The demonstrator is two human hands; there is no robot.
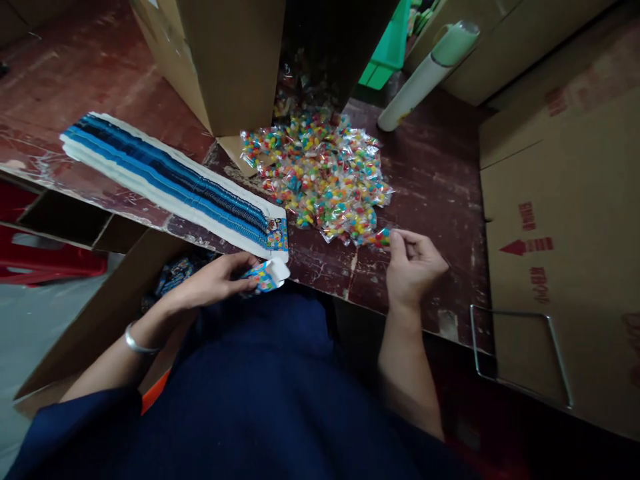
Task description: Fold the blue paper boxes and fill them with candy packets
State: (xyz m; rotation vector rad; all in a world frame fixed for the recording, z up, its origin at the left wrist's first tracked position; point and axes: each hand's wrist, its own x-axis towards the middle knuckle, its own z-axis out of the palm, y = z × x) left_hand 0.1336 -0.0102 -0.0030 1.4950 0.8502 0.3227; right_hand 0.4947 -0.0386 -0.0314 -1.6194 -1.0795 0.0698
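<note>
My left hand (220, 280) grips a small blue printed carton (265, 277) near the table's front edge; its white flap end stands open and points right. In my right hand (415, 263), thumb and fingertips pinch a little clear bag of colourful candies (381, 237) at the pile's near right corner. The pile of candy bags (325, 173) spreads over the table between and beyond my hands. Just above my left hand, a long row of flat blue-and-white cartons (175, 183) lies overlapped, reaching to the far left.
A tall cardboard box (240, 67) stands behind the pile, its dark opening facing the bags. Further right are a green bin (383, 70) and a white bottle (425, 77). Large cartons (565, 200) wall the right side. Below left, an open box (100, 320) holds blue packs.
</note>
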